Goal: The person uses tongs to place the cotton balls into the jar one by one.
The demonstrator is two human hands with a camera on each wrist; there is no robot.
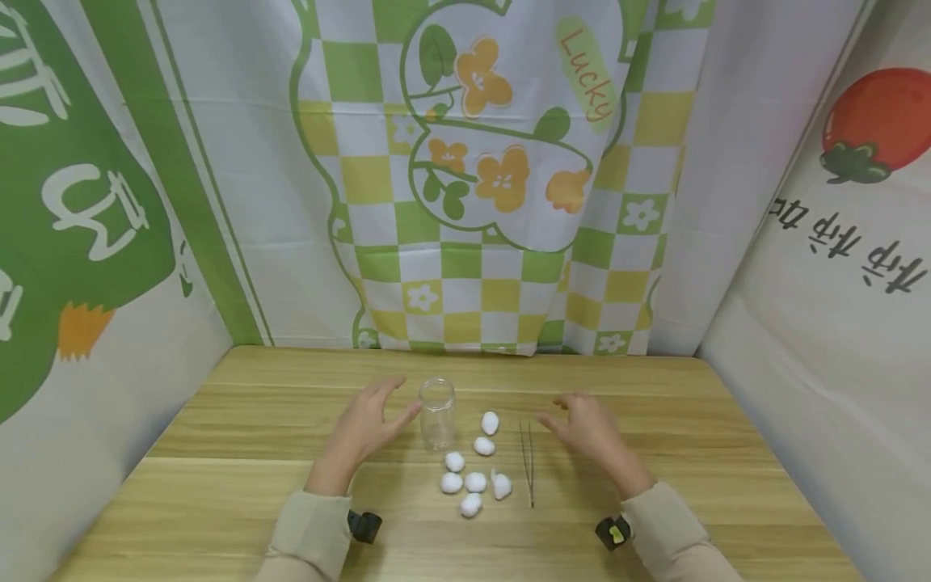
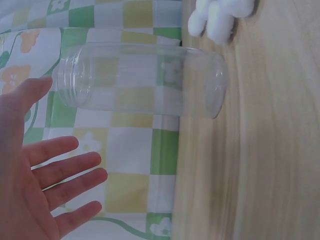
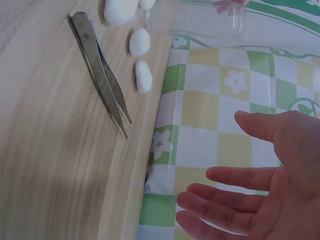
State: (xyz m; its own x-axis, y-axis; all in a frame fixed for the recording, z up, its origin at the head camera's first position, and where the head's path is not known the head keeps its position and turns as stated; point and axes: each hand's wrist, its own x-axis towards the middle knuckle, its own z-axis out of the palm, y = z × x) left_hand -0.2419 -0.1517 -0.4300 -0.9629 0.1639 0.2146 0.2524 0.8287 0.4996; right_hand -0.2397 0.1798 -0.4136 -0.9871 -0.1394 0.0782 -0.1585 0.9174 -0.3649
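Note:
A clear glass jar [image 1: 437, 414] stands upright and without a lid on the wooden table [image 1: 218, 485]; in the left wrist view the jar [image 2: 142, 80] looks empty. My left hand [image 1: 371, 422] hovers just left of it, fingers spread and straight, holding nothing; the left hand [image 2: 37, 192] is apart from the glass. Several white cotton balls [image 1: 473, 473] lie loose right of the jar. Metal tweezers [image 1: 528, 462] lie on the table beside them, and show again as tweezers [image 3: 100, 70]. My right hand [image 1: 585, 424] hovers open just right of the tweezers.
Printed cloth backdrops [image 1: 494, 186] close off the table at the back and both sides. Bare wood lies in front of the cotton balls and toward both front corners.

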